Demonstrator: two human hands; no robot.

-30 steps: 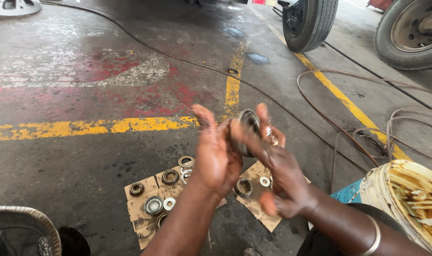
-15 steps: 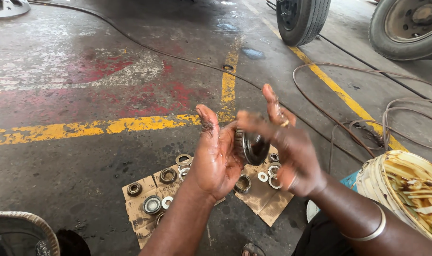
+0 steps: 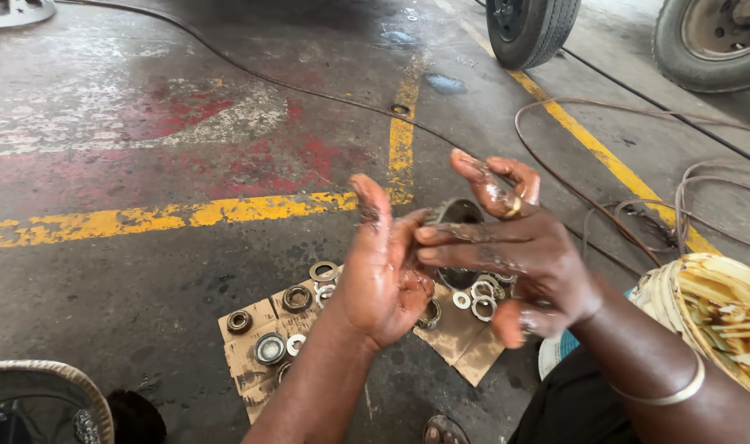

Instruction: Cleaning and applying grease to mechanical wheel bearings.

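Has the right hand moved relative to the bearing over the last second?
Yes. The right hand has come over the bearing, its fingers now lying across it toward the left palm.

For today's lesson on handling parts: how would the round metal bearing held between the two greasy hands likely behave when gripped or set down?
Probably slippery: the round metal bearing and both the left hand and right hand look smeared with grease. Likely stiff and heavy for its size, being thick metal. Set on edge, its ring shape might roll across the concrete floor.
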